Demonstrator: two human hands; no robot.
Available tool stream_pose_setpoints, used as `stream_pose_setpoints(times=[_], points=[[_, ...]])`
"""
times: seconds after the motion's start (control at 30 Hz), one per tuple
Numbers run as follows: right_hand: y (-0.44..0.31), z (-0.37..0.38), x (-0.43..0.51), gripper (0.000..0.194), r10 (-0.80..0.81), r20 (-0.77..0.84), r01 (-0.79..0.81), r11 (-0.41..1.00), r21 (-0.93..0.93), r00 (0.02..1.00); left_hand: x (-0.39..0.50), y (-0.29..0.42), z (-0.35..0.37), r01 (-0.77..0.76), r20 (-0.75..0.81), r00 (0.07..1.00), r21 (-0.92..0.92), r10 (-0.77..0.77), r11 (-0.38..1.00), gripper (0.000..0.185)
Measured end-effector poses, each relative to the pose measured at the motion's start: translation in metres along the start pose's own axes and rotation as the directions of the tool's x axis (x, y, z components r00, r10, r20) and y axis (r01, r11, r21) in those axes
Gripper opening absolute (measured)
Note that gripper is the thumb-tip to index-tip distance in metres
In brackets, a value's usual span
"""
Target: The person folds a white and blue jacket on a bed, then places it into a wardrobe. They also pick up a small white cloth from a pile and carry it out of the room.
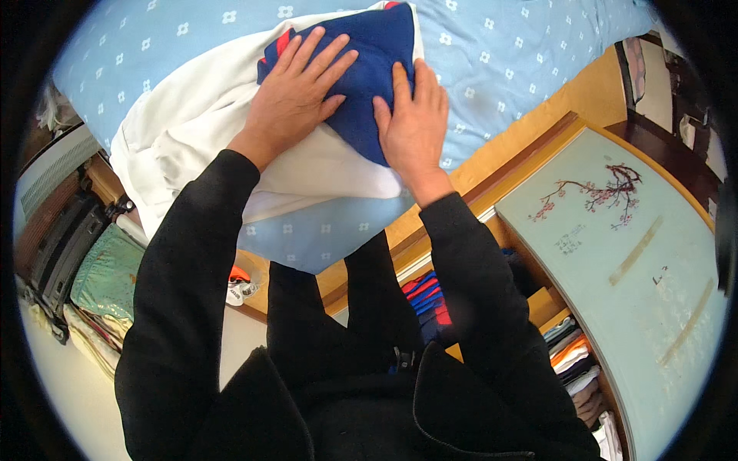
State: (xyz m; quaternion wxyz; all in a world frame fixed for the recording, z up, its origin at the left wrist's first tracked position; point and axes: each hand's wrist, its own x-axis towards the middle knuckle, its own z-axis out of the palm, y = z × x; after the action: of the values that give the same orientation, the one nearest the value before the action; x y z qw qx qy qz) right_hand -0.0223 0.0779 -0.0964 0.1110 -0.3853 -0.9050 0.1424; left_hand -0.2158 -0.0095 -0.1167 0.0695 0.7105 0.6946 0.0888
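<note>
A white, navy and red garment (199, 106) lies partly folded on a light blue bedsheet with white flower prints (484, 57). My left hand (297, 86) rests palm down, fingers spread, across the garment's white part and its navy panel (375, 34). On the panel's right edge lies my right hand (412, 121), also palm down, its thumb and index finger apart from each other. Neither hand grips the cloth. The white fabric bunches to the left of my left wrist and hangs towards the near edge of the bed.
At the right stands a wardrobe with a pale sliding door (622, 219) bearing a painted blossom branch. Folded clothes (571, 351) fill its shelves, with red and blue ones (426, 299) nearer my legs. A green cloth bundle (109, 274) and a dark case (69, 242) stand at the left.
</note>
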Motion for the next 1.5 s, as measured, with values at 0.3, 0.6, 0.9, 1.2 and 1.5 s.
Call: stream_pose_setpoints(times=[0.3,0.6,0.9,1.2,1.5], points=[[0.019,0.031,-0.011,0.059,0.071,0.038,-0.070,0.997,-0.024,0.997,0.006,-0.009,0.000,0.009,0.123,0.992,-0.002,-0.009,1.000,0.072],[0.029,0.016,0.010,0.075,0.514,0.173,-0.542,0.797,0.266,0.840,-0.002,-0.015,-0.002,-0.031,-0.073,0.997,-0.003,0.031,1.000,0.064],[0.036,0.006,0.017,0.063,0.469,0.367,-0.587,0.726,0.358,0.803,-0.078,-0.001,-0.062,0.194,-0.254,0.923,-0.339,-0.288,0.921,0.049],[0.002,0.003,0.006,0.070,0.406,0.046,-0.408,0.907,0.101,0.913,-0.266,-0.119,-0.105,0.708,0.295,0.196,-0.702,-0.935,-0.073,0.086],[-0.094,0.020,0.004,0.050,-0.187,0.105,0.197,0.976,-0.092,0.977,-0.294,-0.133,-0.105,0.314,0.661,0.390,-0.750,-0.641,-0.582,0.075]])
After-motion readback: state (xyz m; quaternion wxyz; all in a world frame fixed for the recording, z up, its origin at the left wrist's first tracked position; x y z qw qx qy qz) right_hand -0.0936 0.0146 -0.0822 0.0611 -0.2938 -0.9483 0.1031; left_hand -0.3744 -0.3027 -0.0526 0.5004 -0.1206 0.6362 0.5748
